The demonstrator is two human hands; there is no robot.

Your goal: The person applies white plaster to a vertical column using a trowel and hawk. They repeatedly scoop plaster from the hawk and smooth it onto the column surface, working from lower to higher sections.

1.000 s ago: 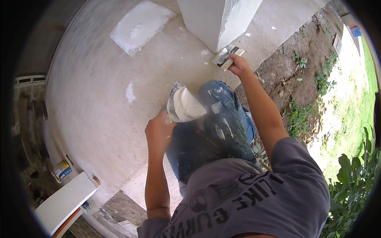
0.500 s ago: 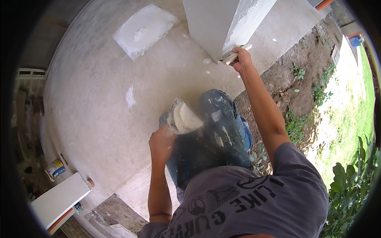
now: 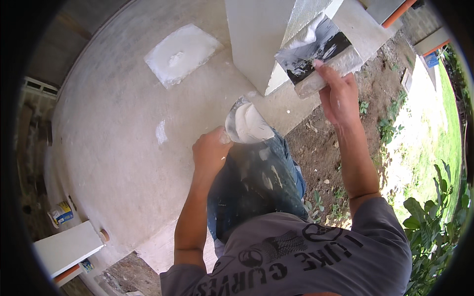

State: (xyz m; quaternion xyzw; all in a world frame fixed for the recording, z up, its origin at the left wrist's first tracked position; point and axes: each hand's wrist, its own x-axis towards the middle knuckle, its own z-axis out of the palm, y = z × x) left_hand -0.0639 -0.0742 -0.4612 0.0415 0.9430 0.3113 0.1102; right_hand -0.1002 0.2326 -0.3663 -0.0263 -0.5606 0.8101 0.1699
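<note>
Close by the grey pillar (image 3: 254, 44)

I see the left hand (image 3: 211, 152) closed round a scraper (image 3: 233, 109) heaped with white paste (image 3: 251, 124), above the jeans (image 3: 254, 182). The right hand (image 3: 340, 96) is clamped on a wide blade (image 3: 316, 49), paste along its far edge, in front of the pillar; whether they touch, I can't tell.

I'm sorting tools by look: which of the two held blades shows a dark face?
The wide blade in the right hand; the other blade, in the left hand, is mostly covered by white paste.

Blown-out glare across the lawn (image 3: 439, 133)
</note>
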